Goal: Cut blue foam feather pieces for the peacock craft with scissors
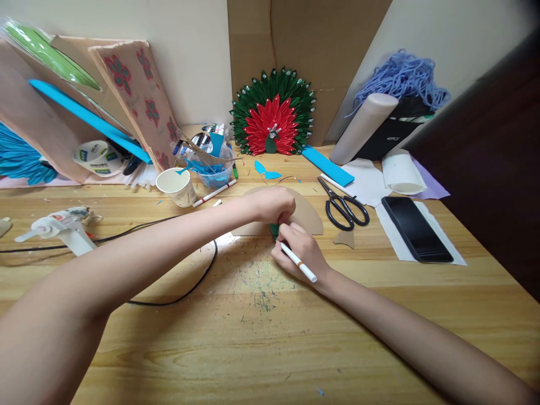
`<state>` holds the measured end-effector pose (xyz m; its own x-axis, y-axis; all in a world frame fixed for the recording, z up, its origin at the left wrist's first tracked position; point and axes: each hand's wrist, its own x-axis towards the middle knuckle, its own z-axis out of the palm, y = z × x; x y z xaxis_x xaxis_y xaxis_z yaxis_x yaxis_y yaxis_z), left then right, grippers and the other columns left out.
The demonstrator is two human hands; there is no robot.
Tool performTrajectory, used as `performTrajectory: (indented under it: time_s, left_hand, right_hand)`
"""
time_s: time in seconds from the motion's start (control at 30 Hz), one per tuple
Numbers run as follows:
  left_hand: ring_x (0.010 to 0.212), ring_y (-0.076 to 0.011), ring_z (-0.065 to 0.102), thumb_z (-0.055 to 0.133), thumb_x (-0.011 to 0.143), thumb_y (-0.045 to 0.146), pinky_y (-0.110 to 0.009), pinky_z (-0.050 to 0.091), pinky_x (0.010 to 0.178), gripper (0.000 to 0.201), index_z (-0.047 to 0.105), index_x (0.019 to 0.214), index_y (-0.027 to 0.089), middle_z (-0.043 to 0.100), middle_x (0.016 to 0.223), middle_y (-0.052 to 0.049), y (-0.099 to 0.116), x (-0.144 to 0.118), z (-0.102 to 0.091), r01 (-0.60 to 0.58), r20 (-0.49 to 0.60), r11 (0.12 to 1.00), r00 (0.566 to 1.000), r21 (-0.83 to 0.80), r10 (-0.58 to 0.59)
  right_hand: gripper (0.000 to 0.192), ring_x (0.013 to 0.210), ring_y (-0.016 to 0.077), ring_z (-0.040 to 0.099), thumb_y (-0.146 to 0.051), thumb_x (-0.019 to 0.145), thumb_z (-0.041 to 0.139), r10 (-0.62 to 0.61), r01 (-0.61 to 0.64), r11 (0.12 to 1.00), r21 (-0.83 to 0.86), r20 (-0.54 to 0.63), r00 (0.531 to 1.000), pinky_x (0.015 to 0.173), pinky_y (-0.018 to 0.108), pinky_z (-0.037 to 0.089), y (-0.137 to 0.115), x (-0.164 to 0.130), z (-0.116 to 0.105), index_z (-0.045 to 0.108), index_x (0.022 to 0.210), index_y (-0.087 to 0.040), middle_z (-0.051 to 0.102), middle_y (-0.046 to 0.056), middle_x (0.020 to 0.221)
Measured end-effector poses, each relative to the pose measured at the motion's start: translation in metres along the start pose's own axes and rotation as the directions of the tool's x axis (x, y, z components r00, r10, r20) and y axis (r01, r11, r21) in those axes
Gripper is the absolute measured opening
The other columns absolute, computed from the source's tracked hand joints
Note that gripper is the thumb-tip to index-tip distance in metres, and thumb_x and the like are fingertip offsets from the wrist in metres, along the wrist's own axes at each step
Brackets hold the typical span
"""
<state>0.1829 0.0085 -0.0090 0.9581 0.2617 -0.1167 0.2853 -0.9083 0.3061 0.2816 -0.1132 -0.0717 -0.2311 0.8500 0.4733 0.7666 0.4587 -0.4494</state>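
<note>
In my right hand [301, 253] is a white marker [300, 264] with an orange band, its tip end hidden by my fingers. My left hand [276, 205] reaches over from the left with fingers curled down on a small dark green piece [274, 230], which is mostly covered. Under both hands lies a brown cardboard half-disc [310, 216], flat on the table with its straight edge toward me. Behind it, two blue leaf-shaped pieces [266, 171] rest on the wood. A red and green feathered peacock fan [274, 115] leans upright against cardboard at the back.
Black-handled scissors [343, 208] and a phone [417, 229] lie to the right. A paper cup [177, 188], a plastic tub [213, 169] of blue scraps and another marker [214, 193] stand or lie back left. A glue gun [67, 228] trails a black cord [185, 304] across the table.
</note>
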Motion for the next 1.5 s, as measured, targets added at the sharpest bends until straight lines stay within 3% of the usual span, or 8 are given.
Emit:
performTrajectory:
  time_s: [0.23, 0.37, 0.5, 0.7, 0.9, 1.1, 1.23, 1.5]
  left_hand:
    - [0.057, -0.0118, 0.055, 0.058, 0.060, 0.001, -0.021, 0.030, 0.048, 0.017, 0.070, 0.063, 0.013, 0.068, 0.061, -0.004, -0.003, -0.003, 0.005, 0.012, -0.008, 1.000, 1.000, 0.007, -0.012]
    - [0.061, -0.0143, 0.059, 0.057, 0.069, 0.007, -0.023, 0.032, 0.050, 0.014, 0.069, 0.073, 0.013, 0.068, 0.071, -0.005, 0.007, -0.013, 0.011, 0.051, -0.052, 0.994, 0.998, 0.099, -0.046]
    - [0.068, -0.0169, 0.062, 0.049, 0.080, 0.006, -0.025, 0.038, 0.054, 0.020, 0.063, 0.092, 0.011, 0.066, 0.083, -0.009, 0.024, -0.023, 0.022, 0.102, -0.101, 0.957, 0.992, 0.271, -0.077]
    - [0.074, -0.0177, 0.062, 0.044, 0.085, 0.006, -0.026, 0.046, 0.059, 0.019, 0.061, 0.091, 0.009, 0.061, 0.087, -0.011, 0.044, -0.036, 0.039, 0.172, -0.121, 0.917, 0.983, 0.359, -0.137]
    - [0.076, -0.0219, 0.060, 0.043, 0.081, 0.005, -0.032, 0.049, 0.065, 0.023, 0.065, 0.089, 0.004, 0.060, 0.080, -0.013, 0.061, -0.040, 0.058, 0.216, -0.237, 0.852, 0.965, 0.476, -0.112]
    - [0.081, -0.0260, 0.064, 0.037, 0.082, 0.005, -0.039, 0.051, 0.076, 0.031, 0.066, 0.094, 0.002, 0.064, 0.087, -0.019, 0.072, -0.038, 0.071, 0.321, -0.302, 0.814, 0.934, 0.484, -0.189]
    - [0.097, -0.0301, 0.063, 0.036, 0.083, 0.009, -0.043, 0.049, 0.088, 0.038, 0.063, 0.106, -0.002, 0.063, 0.104, -0.025, 0.075, -0.037, 0.080, 0.371, -0.357, 0.780, 0.912, 0.505, -0.203]
    - [0.106, -0.0306, 0.059, 0.035, 0.081, 0.012, -0.042, 0.047, 0.096, 0.045, 0.058, 0.115, -0.006, 0.060, 0.115, -0.026, 0.078, -0.042, 0.091, 0.407, -0.452, 0.788, 0.872, 0.462, -0.186]
  right_hand:
    - [0.018, 0.055, 0.0148, 0.042, -0.010, 0.071, 0.047, 0.004, 0.003, 0.998, 0.070, -0.107, 0.994, 0.051, 0.027, 0.035, 0.001, -0.006, -0.005, 0.035, 0.065, -0.023, 0.041, -0.002, 0.058]
    - [0.009, 0.057, 0.0147, 0.046, -0.018, 0.078, 0.048, 0.189, -0.102, 0.951, 0.290, -0.289, 0.938, 0.052, 0.028, 0.038, 0.009, -0.004, -0.015, 0.044, 0.072, -0.022, 0.047, -0.001, 0.063]
    - [0.013, 0.061, 0.0144, 0.050, -0.026, 0.087, 0.044, 0.347, -0.163, 0.851, 0.499, -0.301, 0.888, 0.056, 0.029, 0.042, 0.026, 0.019, -0.030, 0.050, 0.078, -0.022, 0.052, 0.001, 0.070]
    - [0.026, 0.055, 0.0127, 0.050, -0.039, 0.091, 0.041, 0.362, -0.108, 0.778, 0.619, -0.301, 0.883, 0.052, 0.027, 0.041, 0.044, 0.061, -0.048, 0.050, 0.072, -0.023, 0.049, -0.001, 0.064]
    - [0.021, 0.064, 0.0121, 0.055, -0.038, 0.085, 0.054, 0.142, -0.201, 0.794, 0.575, 0.145, 0.979, 0.059, 0.025, 0.043, 0.044, 0.094, -0.035, 0.057, 0.075, -0.019, 0.059, 0.000, 0.070]
    - [0.023, 0.058, 0.0099, 0.051, -0.039, 0.081, 0.058, 0.021, -0.435, 0.631, 0.642, 0.546, 0.837, 0.052, 0.022, 0.040, 0.043, 0.101, 0.000, 0.056, 0.075, -0.017, 0.056, -0.002, 0.067]
    - [0.025, 0.056, 0.0095, 0.048, -0.040, 0.082, 0.057, 0.019, -0.513, 0.537, 0.670, 0.598, 0.801, 0.049, 0.022, 0.040, 0.045, 0.093, 0.009, 0.057, 0.075, -0.017, 0.054, -0.002, 0.064]
    - [0.022, 0.059, 0.0106, 0.052, -0.038, 0.081, 0.058, 0.085, -0.502, 0.502, 0.705, 0.537, 0.839, 0.054, 0.023, 0.044, 0.049, 0.089, 0.013, 0.059, 0.071, -0.018, 0.058, 0.000, 0.068]
